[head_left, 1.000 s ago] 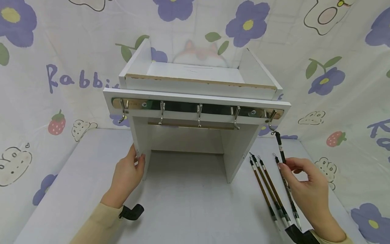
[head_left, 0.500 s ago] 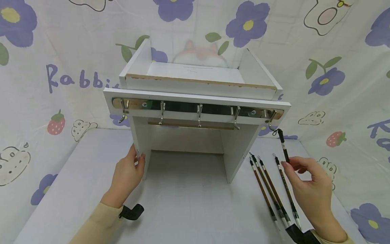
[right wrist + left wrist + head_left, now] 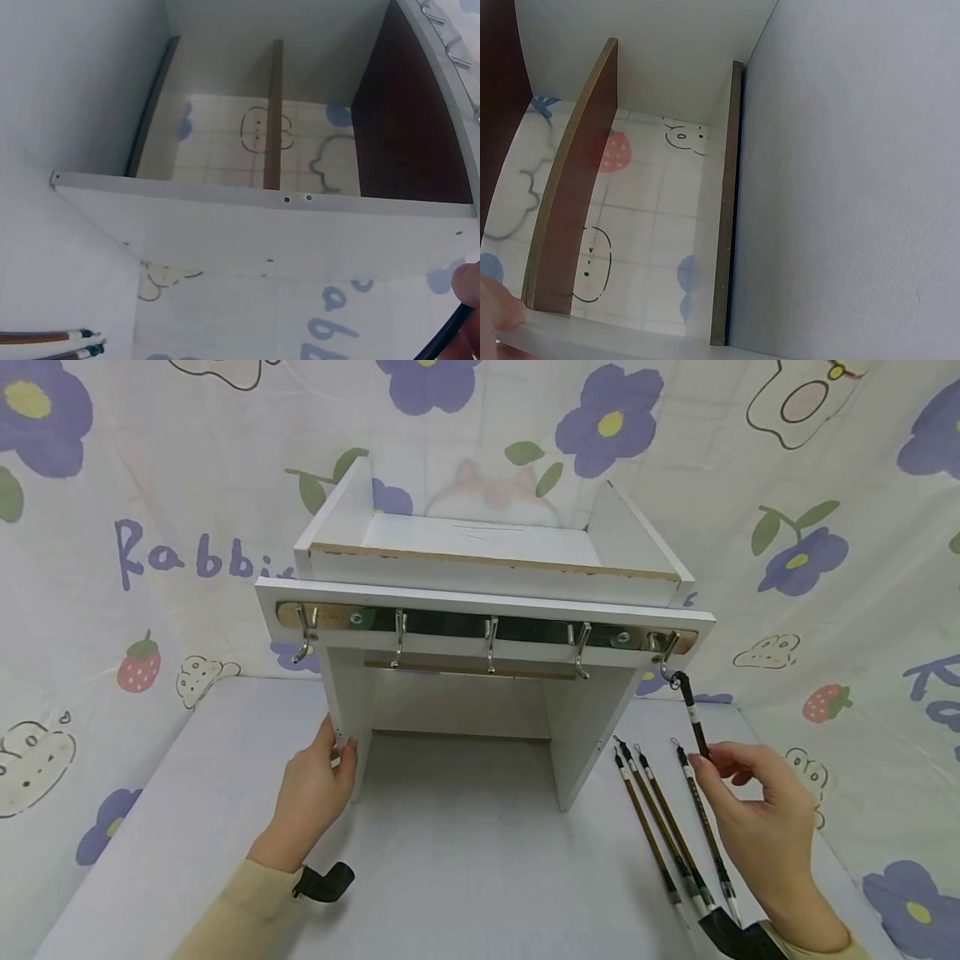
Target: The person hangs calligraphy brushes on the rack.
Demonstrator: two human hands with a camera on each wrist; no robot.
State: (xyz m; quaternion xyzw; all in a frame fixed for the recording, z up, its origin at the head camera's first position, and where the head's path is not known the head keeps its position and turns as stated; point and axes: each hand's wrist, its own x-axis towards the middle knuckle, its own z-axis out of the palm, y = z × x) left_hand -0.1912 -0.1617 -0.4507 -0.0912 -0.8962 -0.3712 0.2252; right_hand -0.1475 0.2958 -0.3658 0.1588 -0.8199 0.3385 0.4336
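My right hand (image 3: 765,835) pinches a dark calligraphy brush (image 3: 696,727) by its handle. The brush leans, its looped top end up beside the rightmost hook (image 3: 667,658) of a white shelf (image 3: 480,597). Whether the loop is around the hook's tip or only close to it, I cannot tell. In the right wrist view, part of the dark brush handle (image 3: 444,335) shows at the lower right corner. My left hand (image 3: 311,793) grips the front edge of the shelf's left side panel, thumb in front and the other fingers partly hidden behind it.
Several calligraphy brushes (image 3: 660,822) lie on the white table (image 3: 450,877), right of the shelf. A metal rail (image 3: 442,622) with several hooks runs along the shelf's front; the other hooks carry nothing. A patterned cloth (image 3: 150,468) hangs behind.
The brush's looped end first shifted a little right of the hook, then back left and slightly up against it, my right hand moving with it. My left hand and the shelf stayed still.
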